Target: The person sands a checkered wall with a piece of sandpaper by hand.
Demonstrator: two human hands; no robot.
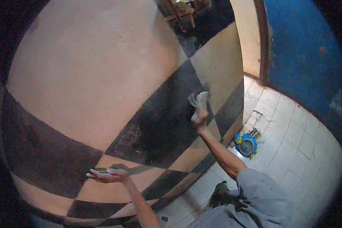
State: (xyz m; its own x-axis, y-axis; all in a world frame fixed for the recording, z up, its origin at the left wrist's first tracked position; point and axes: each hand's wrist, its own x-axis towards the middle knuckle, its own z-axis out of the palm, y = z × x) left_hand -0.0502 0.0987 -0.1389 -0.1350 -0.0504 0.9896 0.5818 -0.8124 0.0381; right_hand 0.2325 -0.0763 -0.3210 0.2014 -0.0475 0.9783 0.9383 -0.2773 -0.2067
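Note:
A large surface with a black and cream checkered pattern (pixel 108 71) spreads before me. My left hand (pixel 109 175) is low over a cream square, its fingers pointing left and pale at the tips. A thin brownish strip shows between its thumb and fingers; whether it is a held thing or the surface behind cannot be told. Farther up and to the right, my right hand (pixel 200 109) is over the edge of a black square. Its fingers are whitish and blurred, so their grip, and any contact with the surface, is unclear.
A brown wooden object (pixel 185 14) is partly cut off at the top. Right of the checkered surface, a blue and yellow fan-like device (pixel 246 145) rests on the white tiled floor (pixel 285 136). A blue panel (pixel 302 51) rises at the right.

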